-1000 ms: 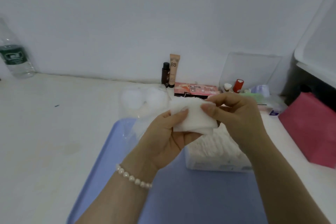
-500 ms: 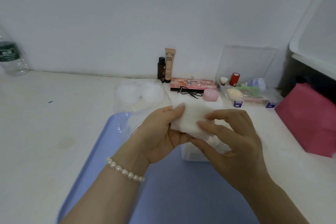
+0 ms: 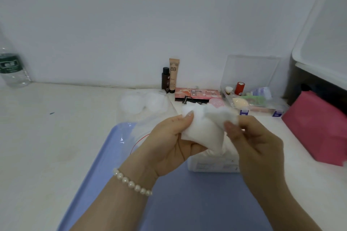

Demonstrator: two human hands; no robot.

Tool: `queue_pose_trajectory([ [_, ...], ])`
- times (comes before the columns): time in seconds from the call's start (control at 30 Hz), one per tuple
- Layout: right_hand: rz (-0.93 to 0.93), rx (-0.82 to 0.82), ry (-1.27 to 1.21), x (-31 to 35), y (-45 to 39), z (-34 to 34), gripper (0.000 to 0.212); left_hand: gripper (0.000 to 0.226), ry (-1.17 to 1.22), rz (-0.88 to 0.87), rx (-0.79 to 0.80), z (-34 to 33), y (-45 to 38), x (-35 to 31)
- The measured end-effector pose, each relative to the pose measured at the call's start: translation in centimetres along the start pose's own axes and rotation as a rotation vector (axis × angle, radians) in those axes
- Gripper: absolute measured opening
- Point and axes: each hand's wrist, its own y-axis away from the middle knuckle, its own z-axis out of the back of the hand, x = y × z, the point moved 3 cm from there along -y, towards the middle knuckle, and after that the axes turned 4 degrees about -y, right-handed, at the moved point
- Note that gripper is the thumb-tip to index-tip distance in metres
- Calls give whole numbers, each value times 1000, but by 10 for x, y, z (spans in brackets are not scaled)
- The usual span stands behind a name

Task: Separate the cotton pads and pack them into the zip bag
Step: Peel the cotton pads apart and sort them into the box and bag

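A: Left hand grips the cotton pads, thumb on top, fingers curled underneath. Stack is held above the pack on the blue tray.

B: Right hand?

A: Pinching the top layer at the upper right corner, thumb against forefinger. That layer looks lifted and thin there, partly peeled from the rest. Edge is blurry, so can't tell if it's one pad or two.

B: Zip bag?

A: Zip bag lies flat just left of the hands, half on the tray, half on the white table. Clear plastic, red line near the mouth. A couple of round white shapes show inside at the far end, probably pads already packed. Can't tell whether the mouth is open.

B: Step?

A: Separating, I'd say. Packing of this pad not yet begun.

B: Risks?

A: Main one: cotton is fibrous, so a hard pull from one corner could tear or fluff the pad instead of freeing it whole. Second: two layers come off together, since they cling. Third: the left grip is only on one side of the stack, so a sideways tug could drag the whole bundle out and drop it on the pack or tray.

B: Bag side?

A: It's limp and flat, so a one-handed insert may just push the plastic along the tray. Likely needs the mouth held open.

B: Clutter?

A: BB tube, palette, clear box are behind, well apart. Low risk.
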Motion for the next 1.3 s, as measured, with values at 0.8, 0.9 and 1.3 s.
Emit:
queue_pose_trajectory([
  [0.8, -228, 95, 83, -3, 2, 5, 32, 40, -20, 48, -41, -4, -4, 13],
  [0.9, -300, 126, 295, 1, 3, 3, 44, 45, 26, 86, 16, -8, -2, 13],
  [1.3, -357, 19, -61, -10, -6, 11, 12, 56, 88, 89, 290, -13, 1, 10],
])
